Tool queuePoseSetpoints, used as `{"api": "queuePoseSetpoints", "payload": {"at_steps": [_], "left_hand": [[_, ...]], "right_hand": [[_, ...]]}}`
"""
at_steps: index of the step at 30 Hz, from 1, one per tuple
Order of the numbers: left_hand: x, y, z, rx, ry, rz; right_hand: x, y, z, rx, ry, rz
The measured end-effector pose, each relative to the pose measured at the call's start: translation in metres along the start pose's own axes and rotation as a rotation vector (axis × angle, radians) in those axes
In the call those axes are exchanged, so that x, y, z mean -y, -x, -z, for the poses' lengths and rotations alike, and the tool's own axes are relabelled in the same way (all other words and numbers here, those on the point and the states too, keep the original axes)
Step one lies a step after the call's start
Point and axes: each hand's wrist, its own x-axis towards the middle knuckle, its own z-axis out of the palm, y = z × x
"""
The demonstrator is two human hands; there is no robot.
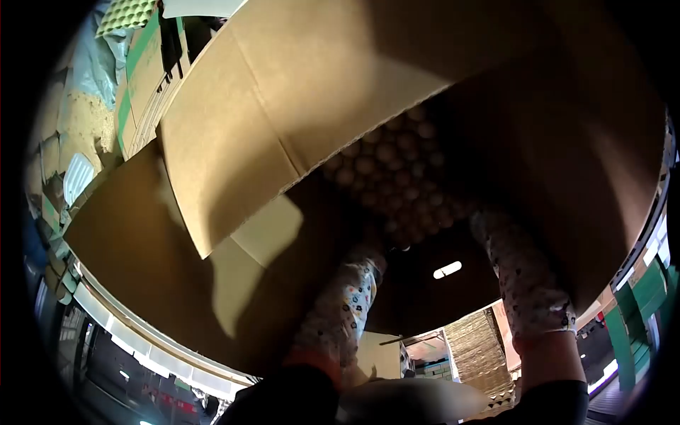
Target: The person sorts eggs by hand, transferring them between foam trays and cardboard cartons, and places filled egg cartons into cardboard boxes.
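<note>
Both of my arms, in patterned white sleeve covers, reach down into a large cardboard box [248, 134]. Deep in its shadowed inside lies a pile of many round brown eggs [397, 170]. My left hand [375, 237] is at the near left edge of the pile, almost lost in the dark. At the pile's right side is my right hand [480, 214], also in shadow. The fingers of both hands are too dark to make out, so whether either holds an egg does not show.
A wide box flap [312, 78] overhangs the pile from above. The near wall has a bright handle slot [447, 270]. At upper left are a green egg tray [126, 15], clear plastic sheeting [99, 64] and stacked flat cardboard [145, 85]. Ribbed brown material [478, 347] shows below the box.
</note>
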Motion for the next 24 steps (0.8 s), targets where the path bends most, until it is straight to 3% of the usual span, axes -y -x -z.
{"api": "queuePoseSetpoints", "payload": {"at_steps": [4, 7, 9, 11, 14, 16, 20, 24], "left_hand": [[0.033, 0.009, 0.025, 0.031, 0.071, 0.019], [0.12, -0.007, 0.072, 0.014, 0.243, 0.012], [0.083, 0.001, 0.048, -0.231, -0.416, -0.24], [0.006, 0.056, 0.003, -0.32, -0.057, -0.105], [-0.034, 0.043, -0.002, -0.247, 0.161, -0.412], [-0.13, 0.079, -0.044, -0.237, 0.194, -0.537], [-0.195, 0.023, -0.03, -0.03, 0.307, -0.564], [-0.22, 0.005, 0.0, -0.078, 0.3, -0.515]], "right_hand": [[-0.006, 0.027, -0.017, -0.003, -0.155, -0.009], [-0.005, 0.063, -0.021, -0.032, -0.238, -0.047], [0.0, 0.071, -0.018, -0.083, -0.26, -0.042], [0.01, 0.074, -0.015, -0.152, -0.266, -0.019], [0.042, 0.054, -0.004, -0.267, -0.269, 0.064], [0.071, 0.029, 0.009, -0.305, -0.269, 0.137], [0.13, -0.036, 0.061, -0.224, -0.265, 0.239], [0.146, -0.071, 0.075, -0.17, -0.131, 0.252]]}}
